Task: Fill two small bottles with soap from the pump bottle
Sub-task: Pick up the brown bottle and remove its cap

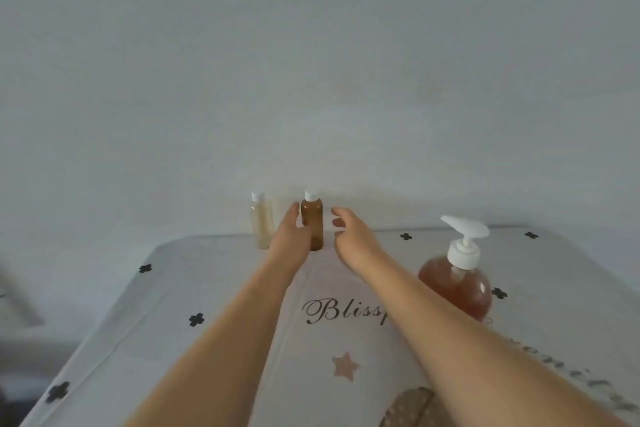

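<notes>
The left hand [289, 234] and right hand [349, 236] reach out with open fingers on either side of the amber bottle [312, 224], which stands in the narrow gap between them; the left hand looks pressed against the bottle's side, while the right hand has a sliver of clear space before it. Just to the outside of the left hand stands the clear bottle [261, 224], close enough to block a sideways move, and the wall [311, 80] rises right behind both bottles. Behind and outside the right hand, the pump bottle [459, 274] stands beside that forearm, while the cloth-covered counter [194, 288] lies bare between the arms and outside the left arm.
</notes>
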The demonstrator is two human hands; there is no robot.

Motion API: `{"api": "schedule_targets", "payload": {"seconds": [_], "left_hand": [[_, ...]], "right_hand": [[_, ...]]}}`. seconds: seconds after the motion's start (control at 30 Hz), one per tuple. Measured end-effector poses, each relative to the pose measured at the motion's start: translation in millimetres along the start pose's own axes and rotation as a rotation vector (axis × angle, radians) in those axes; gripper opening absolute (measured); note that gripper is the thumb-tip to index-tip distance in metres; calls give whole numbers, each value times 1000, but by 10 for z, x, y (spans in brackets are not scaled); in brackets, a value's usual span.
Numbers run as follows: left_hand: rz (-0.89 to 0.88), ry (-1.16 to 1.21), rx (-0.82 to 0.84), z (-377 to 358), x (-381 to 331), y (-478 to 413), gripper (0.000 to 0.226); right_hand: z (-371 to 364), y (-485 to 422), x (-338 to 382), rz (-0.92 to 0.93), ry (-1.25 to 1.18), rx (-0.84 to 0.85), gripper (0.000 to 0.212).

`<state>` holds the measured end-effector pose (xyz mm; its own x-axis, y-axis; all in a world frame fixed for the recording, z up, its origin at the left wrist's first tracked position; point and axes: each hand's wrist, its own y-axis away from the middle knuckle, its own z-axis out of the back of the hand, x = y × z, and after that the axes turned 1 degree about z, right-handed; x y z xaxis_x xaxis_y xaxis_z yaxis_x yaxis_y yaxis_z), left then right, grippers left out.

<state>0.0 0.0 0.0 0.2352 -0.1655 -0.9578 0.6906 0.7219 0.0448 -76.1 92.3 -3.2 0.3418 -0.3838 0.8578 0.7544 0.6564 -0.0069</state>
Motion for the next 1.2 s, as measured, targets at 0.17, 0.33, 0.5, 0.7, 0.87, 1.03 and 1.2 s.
{"api": "schedule_targets", "payload": {"seconds": [0.17,0.33,0.5,0.7,0.87,1.03,1.2], "left_hand": [[-103,19,43,-9,27,-17,36],[-148,2,-10,-30,12,147,18],[-154,-31,18,-20,-55,420,32],[-211,-15,-32,-66,-135,822,28],[-340,-114,-46,-154,-167,1175,35],[-663,-437,-111,-260,-221,1438,44],[-863,-579,-156,-338,-257,1553,45]], "right_hand": [[-17,-52,-12,23,-12,29,56],[30,58,-64,27,-12,-28,46],[129,409,-111,29,-80,-85,32],[360,1038,-61,65,-299,-141,23],[636,1372,-26,35,-192,-235,38],[914,1533,-11,59,34,-233,57],[1075,1643,-16,22,73,-234,54]]}}
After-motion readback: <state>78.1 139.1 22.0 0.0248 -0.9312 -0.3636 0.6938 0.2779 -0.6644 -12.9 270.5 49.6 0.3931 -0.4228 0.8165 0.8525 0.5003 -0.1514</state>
